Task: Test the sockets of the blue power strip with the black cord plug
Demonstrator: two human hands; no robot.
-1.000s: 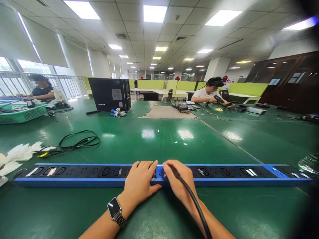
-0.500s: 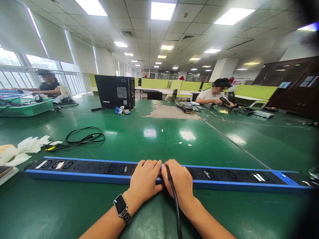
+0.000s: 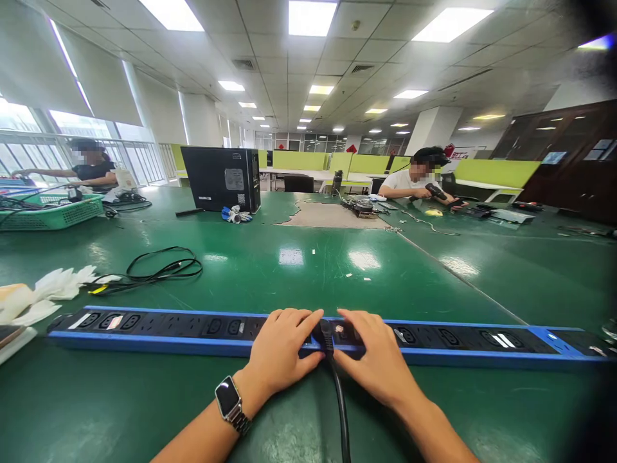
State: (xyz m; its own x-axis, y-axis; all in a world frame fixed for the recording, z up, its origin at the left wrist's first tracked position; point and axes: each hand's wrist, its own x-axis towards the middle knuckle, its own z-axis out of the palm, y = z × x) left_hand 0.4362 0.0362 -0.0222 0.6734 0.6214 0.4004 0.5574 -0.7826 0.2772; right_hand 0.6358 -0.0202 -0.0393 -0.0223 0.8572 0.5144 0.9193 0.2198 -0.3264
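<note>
A long blue-and-black power strip [image 3: 173, 344] lies across the table in front of me, its sockets facing up. Near its middle, a black power plug [image 3: 326, 333] sits at a socket, and its cord runs down toward me. My left hand [image 3: 282, 347] grips the strip just left of the plug, with fingers over the far edge and thumb at the near side. To the plug's right is my right hand [image 3: 378, 357], thumb and fingers spread across the strip and apart from the plug. How deep the plug sits, I cannot tell.
A coiled black cable [image 3: 164, 270] and white gloves [image 3: 60, 283] lie at left, with a green basket [image 3: 72, 215] behind. Farther back stand a black computer case [image 3: 219, 180] and blue-white gloves [image 3: 236, 215]. Two other people sit at the far left and far right.
My right hand has let go of the plug and moved right, its fingers spreading. The plug now shows between my hands. My left hand stays on the strip, its thumb and forefinger nearer the plug.
</note>
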